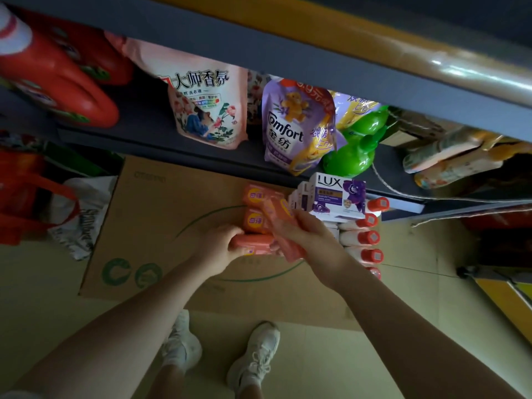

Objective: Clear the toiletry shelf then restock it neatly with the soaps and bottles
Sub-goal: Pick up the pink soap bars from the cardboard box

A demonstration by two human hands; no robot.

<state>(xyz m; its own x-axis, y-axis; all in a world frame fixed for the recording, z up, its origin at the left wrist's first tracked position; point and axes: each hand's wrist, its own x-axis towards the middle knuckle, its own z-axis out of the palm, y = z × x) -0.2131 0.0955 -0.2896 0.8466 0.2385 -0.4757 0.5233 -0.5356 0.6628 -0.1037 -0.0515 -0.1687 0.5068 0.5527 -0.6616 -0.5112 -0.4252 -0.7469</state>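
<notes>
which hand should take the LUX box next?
Right, probably. The right hand is beside the LUX box, but it already grips a pink soap bar. The left hand is farther off, gripping another pink bar on the cardboard.

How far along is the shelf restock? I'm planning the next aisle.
Clearing looks done: Lux soap boxes and red-capped bottles lie on the cardboard box. In hand: both the left hand and right hand grip pink soap bars. Left: restocking.
</notes>
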